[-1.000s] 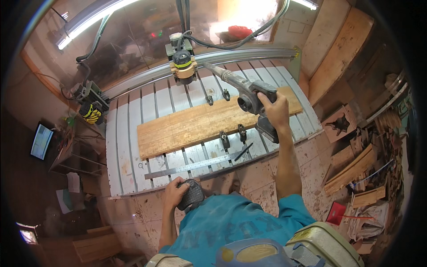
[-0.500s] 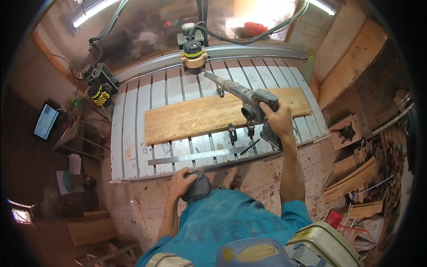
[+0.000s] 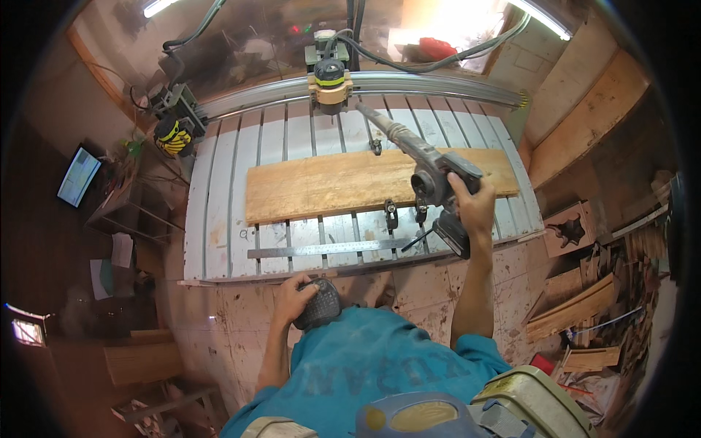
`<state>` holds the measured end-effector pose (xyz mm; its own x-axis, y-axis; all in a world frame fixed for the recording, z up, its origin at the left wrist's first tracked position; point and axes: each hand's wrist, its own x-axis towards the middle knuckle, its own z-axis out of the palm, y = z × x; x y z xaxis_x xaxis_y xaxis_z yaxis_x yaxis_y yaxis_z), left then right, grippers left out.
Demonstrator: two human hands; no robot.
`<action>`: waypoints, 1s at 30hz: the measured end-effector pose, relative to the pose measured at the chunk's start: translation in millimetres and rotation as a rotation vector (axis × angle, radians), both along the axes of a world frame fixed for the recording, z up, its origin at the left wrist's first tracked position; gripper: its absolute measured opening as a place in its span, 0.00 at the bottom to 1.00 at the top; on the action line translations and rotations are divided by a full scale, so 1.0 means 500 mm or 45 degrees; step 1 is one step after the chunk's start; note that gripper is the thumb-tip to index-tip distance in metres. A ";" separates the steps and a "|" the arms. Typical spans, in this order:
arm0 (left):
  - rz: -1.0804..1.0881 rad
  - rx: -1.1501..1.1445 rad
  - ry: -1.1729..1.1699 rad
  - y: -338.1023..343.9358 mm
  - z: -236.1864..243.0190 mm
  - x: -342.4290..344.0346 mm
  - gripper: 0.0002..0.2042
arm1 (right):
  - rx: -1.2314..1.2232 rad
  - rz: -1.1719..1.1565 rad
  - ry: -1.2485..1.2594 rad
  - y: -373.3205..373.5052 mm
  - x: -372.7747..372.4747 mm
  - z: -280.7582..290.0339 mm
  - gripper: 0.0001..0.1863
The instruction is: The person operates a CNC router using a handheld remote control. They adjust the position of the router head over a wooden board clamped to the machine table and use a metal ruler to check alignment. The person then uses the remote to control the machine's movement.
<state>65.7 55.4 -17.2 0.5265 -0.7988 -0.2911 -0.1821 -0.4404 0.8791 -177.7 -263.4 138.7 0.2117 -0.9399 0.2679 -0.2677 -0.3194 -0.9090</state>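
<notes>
A dusty grey blower, long and tube-ended, sits gripped in the right hand, its long axis slanting forward and leftward above a flat, grainy wooden board on a pale, slotted counter. The left hand, farther away, holds a rounded, bumpy dark object, kind unclear.

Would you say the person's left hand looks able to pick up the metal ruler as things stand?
Probably not without letting go first: the left hand is holding a dark textured object, though the ruler lies just beyond on the table.
</notes>
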 end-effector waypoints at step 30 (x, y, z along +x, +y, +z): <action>0.008 0.193 -0.124 -0.012 -0.045 0.152 0.19 | 0.469 -0.030 -0.101 0.315 -0.300 0.009 0.19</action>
